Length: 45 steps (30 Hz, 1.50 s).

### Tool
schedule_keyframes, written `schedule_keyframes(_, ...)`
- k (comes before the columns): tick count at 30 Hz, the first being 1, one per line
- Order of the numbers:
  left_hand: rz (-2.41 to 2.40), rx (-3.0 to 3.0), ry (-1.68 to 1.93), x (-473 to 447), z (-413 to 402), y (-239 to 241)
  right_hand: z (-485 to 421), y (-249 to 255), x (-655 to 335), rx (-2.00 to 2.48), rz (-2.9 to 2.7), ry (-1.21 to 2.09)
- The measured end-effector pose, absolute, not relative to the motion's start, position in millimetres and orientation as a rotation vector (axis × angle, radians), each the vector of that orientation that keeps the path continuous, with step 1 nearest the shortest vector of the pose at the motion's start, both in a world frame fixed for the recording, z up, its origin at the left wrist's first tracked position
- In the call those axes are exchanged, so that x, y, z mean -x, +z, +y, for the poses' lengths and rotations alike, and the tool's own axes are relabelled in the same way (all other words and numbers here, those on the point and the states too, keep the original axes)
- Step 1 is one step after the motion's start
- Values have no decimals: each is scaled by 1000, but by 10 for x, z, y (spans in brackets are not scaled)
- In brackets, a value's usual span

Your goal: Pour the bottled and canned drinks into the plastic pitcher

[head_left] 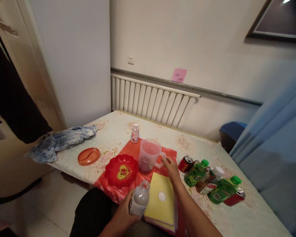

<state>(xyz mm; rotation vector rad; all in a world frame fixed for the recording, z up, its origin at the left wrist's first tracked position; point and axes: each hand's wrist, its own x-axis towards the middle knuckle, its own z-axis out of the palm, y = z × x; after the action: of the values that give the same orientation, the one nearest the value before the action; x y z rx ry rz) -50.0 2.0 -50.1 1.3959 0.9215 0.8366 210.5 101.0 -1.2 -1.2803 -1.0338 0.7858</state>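
Note:
My left hand (127,210) is wrapped around a clear plastic bottle (140,199) with a pale label; its mouth is uncapped, and it stands in front of the red plastic sheet. My right hand (170,167) reaches past a yellow booklet (162,194), its fingers closed at the handle of a translucent plastic pitcher (149,156). Left of the pitcher lies a red scalloped plate (111,169) with a yellow heart design. Behind it stands a small capped bottle (135,134). The red plastic sheet (133,148) lies under the plate and pitcher.
On the right stand a red can (186,164), a green bottle (196,172), another green bottle (223,190) and more drinks. An orange round lid (88,156) and a blue patterned cloth (66,141) lie on the left of the flowered tablecloth (160,130). A radiator (150,98) runs along the wall.

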Motion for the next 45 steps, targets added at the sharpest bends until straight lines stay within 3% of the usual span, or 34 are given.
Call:
schedule_keyframes(10,933,-1362,884,591,45,-534,1375,-7,-1930,1197,-1041,801)
schedule_keyframes(17,1002,-1361,874,585,7,-421,1286,463,-1998,1160,-1020,705)
schedule_keyframes(27,933,-1410,884,481,-21,-433,580,1248,-2309,1261,-1022,639)
schedule_keyframes(45,881,-1553,855,268,-51,-246,-530,1610,-2814,1581,-1318,693)
